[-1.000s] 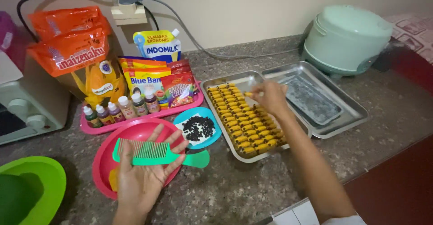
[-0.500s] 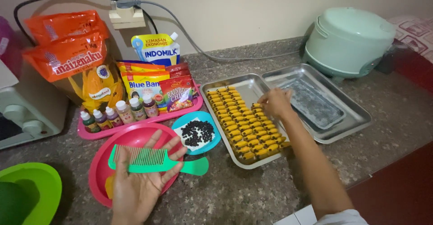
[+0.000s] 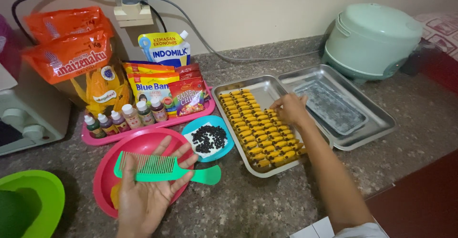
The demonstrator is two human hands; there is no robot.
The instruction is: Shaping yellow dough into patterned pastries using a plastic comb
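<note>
- Since the earlier frames my right hand (image 3: pixel 290 109) has slid from the far rows of the metal tray (image 3: pixel 267 87) to its right rim, while my left hand (image 3: pixel 145 192) has kept the green comb (image 3: pixel 164 167) flat on its palm.
- Right-hand fingers are curled together over the yellow dough pieces (image 3: pixel 257 128) by that rim; I cannot tell whether they pinch one.
- Left-hand fingers are spread wide under the comb, nothing clamped; it hovers over the pink bowl (image 3: pixel 107 171), left of the tray.
- Between bowl and tray sits a blue dish (image 3: pixel 224 150) of dark chips (image 3: pixel 209 138).
- Just beyond the tray's right rim lies a second, larger steel tray (image 3: pixel 377 119) with a small pan inside.
- To do this well, I judge each piece should be set down gently in line with its row, barely touching its neighbours, so the comb ridges stay crisp.
- I would keep the comb level, or it slides off the open palm.
</note>
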